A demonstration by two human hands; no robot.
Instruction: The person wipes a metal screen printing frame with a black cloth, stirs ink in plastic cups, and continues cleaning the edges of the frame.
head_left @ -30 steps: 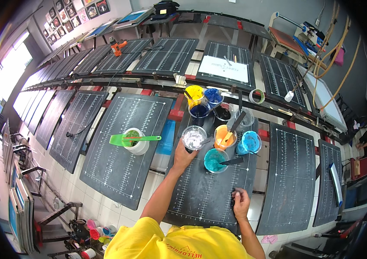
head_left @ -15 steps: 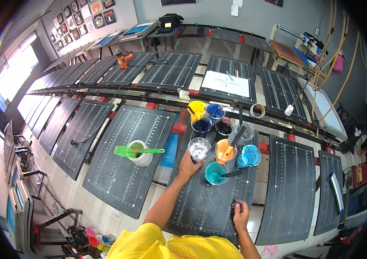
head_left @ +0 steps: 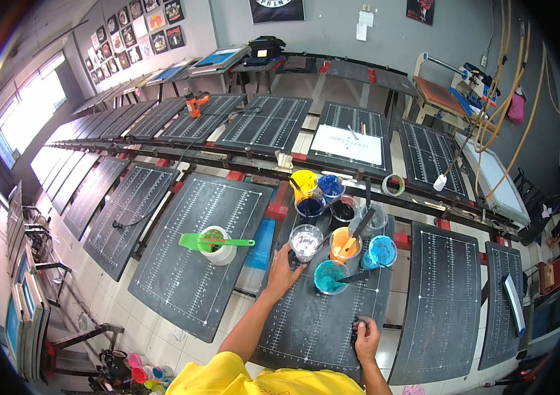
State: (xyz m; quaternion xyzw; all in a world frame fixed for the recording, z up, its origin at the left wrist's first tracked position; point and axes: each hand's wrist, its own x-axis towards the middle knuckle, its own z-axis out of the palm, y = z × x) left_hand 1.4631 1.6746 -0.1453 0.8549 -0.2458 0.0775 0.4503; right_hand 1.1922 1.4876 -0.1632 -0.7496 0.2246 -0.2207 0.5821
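Observation:
My left hand (head_left: 282, 275) is closed around the lower side of a clear cup of white ink (head_left: 306, 244) on a dark board with white ruled marks (head_left: 306, 329). Right of it stand a cup of orange ink (head_left: 340, 237) with a spatula, a cup of teal ink (head_left: 328, 279) with a dark stick, and a light blue cup (head_left: 380, 252). Behind are cups of yellow (head_left: 304, 180), blue (head_left: 330, 187), dark blue (head_left: 310, 207) and black ink (head_left: 342, 210). My right hand (head_left: 366, 337) rests curled near the board's right edge; what its fingers hold, if anything, is hidden.
On the board to the left, a green spatula (head_left: 235, 242) lies across a white tub (head_left: 223, 255). An orange heat gun (head_left: 194, 105) sits further back. A white sheet (head_left: 347, 145) and a roll of tape (head_left: 394, 185) lie beyond the cups. Cables (head_left: 510, 105) hang at right.
The view has tilted up a little, so the boards and cups appear lower. My left hand keeps its place at the white ink cup; my right hand stays curled by the board's edge.

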